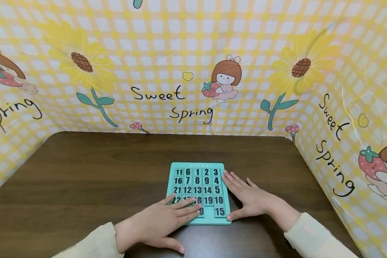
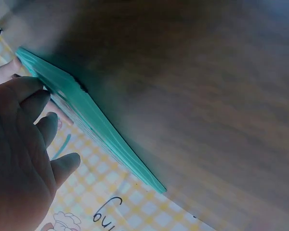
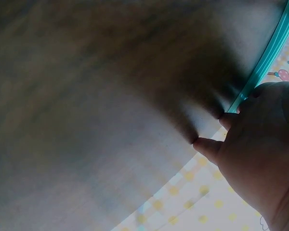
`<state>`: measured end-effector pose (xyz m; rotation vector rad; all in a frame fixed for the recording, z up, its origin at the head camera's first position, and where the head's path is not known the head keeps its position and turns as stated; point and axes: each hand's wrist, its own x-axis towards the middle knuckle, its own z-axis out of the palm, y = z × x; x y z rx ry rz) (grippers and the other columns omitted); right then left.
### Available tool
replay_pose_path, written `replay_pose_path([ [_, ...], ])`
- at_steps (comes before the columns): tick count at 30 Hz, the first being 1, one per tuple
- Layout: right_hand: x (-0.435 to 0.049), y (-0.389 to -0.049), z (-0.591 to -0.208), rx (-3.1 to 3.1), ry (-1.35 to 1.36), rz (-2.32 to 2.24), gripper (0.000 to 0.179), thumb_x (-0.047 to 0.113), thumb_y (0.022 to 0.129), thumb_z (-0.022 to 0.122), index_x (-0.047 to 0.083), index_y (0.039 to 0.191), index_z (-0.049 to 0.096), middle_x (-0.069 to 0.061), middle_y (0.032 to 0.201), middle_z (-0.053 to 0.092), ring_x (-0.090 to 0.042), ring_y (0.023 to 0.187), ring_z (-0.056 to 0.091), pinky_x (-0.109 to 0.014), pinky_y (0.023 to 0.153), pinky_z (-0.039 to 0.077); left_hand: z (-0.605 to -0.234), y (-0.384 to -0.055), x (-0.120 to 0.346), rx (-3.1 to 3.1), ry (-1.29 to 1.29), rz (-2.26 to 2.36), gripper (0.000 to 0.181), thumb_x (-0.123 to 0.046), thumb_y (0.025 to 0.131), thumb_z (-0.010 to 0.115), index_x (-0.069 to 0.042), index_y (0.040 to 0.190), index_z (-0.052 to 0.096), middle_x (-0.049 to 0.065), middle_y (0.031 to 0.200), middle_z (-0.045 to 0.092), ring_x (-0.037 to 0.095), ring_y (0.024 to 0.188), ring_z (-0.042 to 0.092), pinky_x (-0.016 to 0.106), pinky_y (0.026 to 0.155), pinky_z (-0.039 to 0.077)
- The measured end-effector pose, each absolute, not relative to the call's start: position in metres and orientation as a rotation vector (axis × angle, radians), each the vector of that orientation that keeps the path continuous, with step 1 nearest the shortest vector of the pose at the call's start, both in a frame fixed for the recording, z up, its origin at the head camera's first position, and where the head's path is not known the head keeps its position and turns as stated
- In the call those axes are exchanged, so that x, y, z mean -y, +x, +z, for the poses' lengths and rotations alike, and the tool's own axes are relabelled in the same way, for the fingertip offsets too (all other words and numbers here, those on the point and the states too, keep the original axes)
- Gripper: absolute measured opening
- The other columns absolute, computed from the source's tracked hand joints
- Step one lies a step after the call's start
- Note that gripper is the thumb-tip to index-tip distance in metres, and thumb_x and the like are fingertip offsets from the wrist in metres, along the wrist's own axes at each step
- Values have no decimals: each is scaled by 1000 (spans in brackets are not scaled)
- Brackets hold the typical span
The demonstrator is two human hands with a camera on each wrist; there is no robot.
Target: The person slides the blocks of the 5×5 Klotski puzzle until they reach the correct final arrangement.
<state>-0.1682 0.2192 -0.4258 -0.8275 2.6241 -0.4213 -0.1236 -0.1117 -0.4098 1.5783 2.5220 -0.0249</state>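
Note:
A teal number slide puzzle (image 1: 201,165) lies flat on the table, its numbered tiles facing up. In the bottom row a gap shows to the left of the 15 tile (image 1: 219,211). My left hand (image 1: 159,222) lies over the puzzle's lower left with fingers spread, covering several tiles; its thumb points away below the board. My right hand (image 1: 254,197) is at the puzzle's right side, straight fingertips at the upper right edge and thumb at the lower right corner. In the left wrist view the puzzle's edge (image 2: 103,122) runs beside the left fingers.
The dark brown wooden table (image 1: 84,172) extends on both sides of the board and behind it. A yellow checked cloth (image 1: 161,53) with flowers and lettering stands as a wall at the back, left and right edges of the table.

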Motion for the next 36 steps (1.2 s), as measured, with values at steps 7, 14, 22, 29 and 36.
replay_pose_path([
  [7,-217,-169,-426,-2627,-843,-423,121,76,77,64,13,161,4,-4,169,-4,-31,156,1,-74,114,12,-412,-126,101,-2518,1611,-36,89,-77,92,30,-20,160,23,-7,167,18,17,155,18,61,116,29],
  [14,-214,-167,-424,-2623,-834,-423,121,76,77,64,13,161,5,-3,169,-4,-31,157,1,-73,115,11,-415,-126,94,-2514,1656,-64,89,-76,92,30,-19,160,22,-5,167,18,17,155,17,62,115,31],
  [22,-215,-166,-424,-2620,-843,-442,121,76,77,64,12,161,6,-6,169,-2,-32,156,3,-74,113,13,-411,-121,108,-2544,1576,-26,90,-77,92,31,-19,160,23,-5,167,18,18,155,18,62,114,30],
  [29,-217,-167,-424,-2621,-841,-431,121,76,77,64,13,161,4,-4,169,-4,-31,156,1,-74,114,11,-409,-118,125,-2582,1487,28,90,-76,91,34,-18,159,27,-5,167,21,19,154,20,64,113,30],
  [36,-218,-166,-423,-2615,-852,-446,122,76,77,64,12,161,4,-6,169,-4,-33,156,1,-75,113,11,-409,-115,133,-2598,1468,27,90,-77,91,34,-17,158,30,-4,166,24,20,154,22,65,112,31],
])
